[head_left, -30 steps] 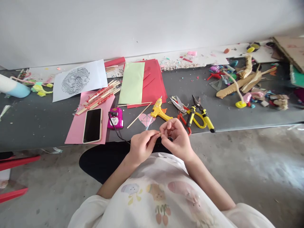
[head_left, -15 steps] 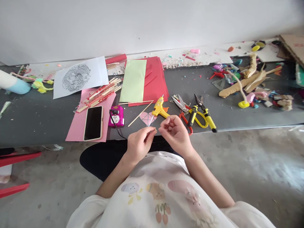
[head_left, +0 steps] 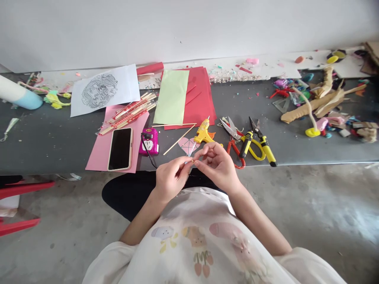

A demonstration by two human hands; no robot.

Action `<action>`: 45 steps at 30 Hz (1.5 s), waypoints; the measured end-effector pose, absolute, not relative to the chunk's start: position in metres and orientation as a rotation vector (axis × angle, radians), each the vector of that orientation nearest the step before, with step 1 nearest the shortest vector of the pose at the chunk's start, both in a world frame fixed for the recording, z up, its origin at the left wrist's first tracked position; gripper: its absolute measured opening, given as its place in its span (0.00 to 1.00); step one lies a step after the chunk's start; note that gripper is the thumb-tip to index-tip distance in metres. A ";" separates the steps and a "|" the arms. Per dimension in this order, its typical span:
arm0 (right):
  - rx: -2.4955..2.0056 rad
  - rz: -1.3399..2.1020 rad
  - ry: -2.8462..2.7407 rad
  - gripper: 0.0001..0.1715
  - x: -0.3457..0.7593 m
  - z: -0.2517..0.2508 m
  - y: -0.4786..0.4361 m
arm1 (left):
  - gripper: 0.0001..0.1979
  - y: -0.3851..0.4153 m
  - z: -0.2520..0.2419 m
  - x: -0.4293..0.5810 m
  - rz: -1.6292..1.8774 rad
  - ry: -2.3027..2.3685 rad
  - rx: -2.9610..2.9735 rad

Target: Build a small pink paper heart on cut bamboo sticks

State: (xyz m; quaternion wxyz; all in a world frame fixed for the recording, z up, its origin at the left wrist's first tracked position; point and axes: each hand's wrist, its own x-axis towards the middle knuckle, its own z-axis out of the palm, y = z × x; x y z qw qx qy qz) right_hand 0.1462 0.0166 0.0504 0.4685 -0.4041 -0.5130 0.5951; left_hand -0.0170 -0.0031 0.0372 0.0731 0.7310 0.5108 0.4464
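My left hand (head_left: 171,176) is closed, thumb against forefinger, on a tiny pale piece (head_left: 192,160) too small to name. My right hand (head_left: 217,167) curls in from the other side, its thumb and forefinger at the same piece; whether they grip it is unclear. Just beyond the fingers lies a pink paper heart (head_left: 187,144) with dark lines, partly covered by a narrow pale strip. The yellow glue gun (head_left: 203,133) rests behind my right hand. Two thin wooden sticks (head_left: 179,139) lie left of it.
Scissors (head_left: 231,130) and yellow-black pliers (head_left: 263,146) lie right. A phone (head_left: 120,149), purple socket block (head_left: 149,142), wrapped sticks (head_left: 130,114) and printed drawing (head_left: 100,91) are left. Green paper (head_left: 171,96) overlaps red sheets (head_left: 201,96). Craft scraps (head_left: 322,98) cover the far right.
My right thumb and forefinger have moved left to the tiny piece by my left fingertips. The view has shifted slightly, so the table items appear farther right.
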 end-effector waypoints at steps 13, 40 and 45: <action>-0.831 1.654 -1.070 0.20 0.138 0.052 0.015 | 0.03 -0.003 0.046 -0.024 1.413 1.372 2.252; -0.797 1.392 -1.272 0.18 0.136 0.066 0.005 | 0.08 -0.013 0.044 -0.023 1.471 1.204 1.743; -0.810 1.313 -1.319 0.18 0.136 0.065 0.004 | 0.03 -0.012 0.049 -0.021 1.430 1.226 1.659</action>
